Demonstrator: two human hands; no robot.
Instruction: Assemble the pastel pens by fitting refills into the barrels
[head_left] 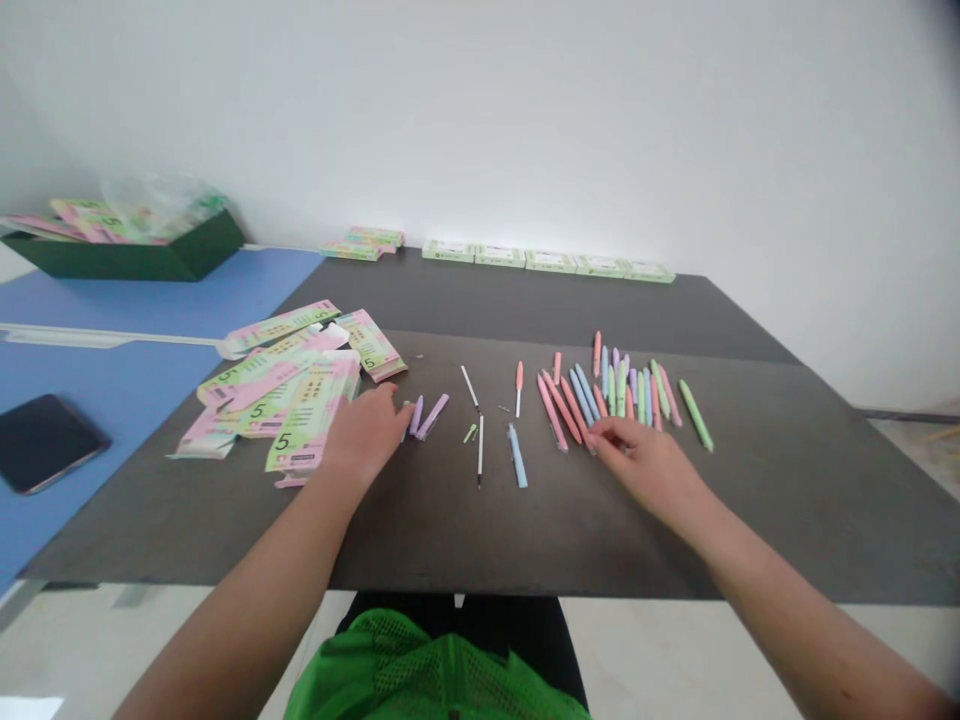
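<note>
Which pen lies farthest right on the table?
The green pen, lying slanted on its own, apart from the pastel pen pile beside the right hand.

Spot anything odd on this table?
Yes. In the middle of the dark tabletop, two thin white pen refills lie bare, apart from any barrel, with a tiny green piece nearby, as if pens had been taken apart. To the left, printed cardboard sleeves lie in an untidy, overlapping heap.
</note>
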